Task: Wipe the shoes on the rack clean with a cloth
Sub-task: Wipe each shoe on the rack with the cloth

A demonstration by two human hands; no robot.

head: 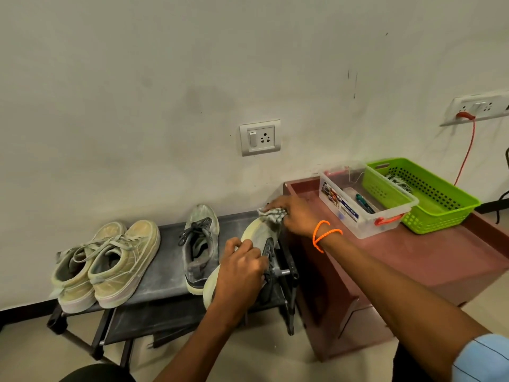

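Holding pens, clear box beside green basket

A grey shoe is being held tilted on the rack by the left hand while its toe is being wiped with a cloth gripped in the right hand.

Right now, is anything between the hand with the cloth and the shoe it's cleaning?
Nothing visible. The right hand grips the cloth and holds it directly against the toe of the grey shoe, while the left hand holds that shoe tilted at the rack's right end.
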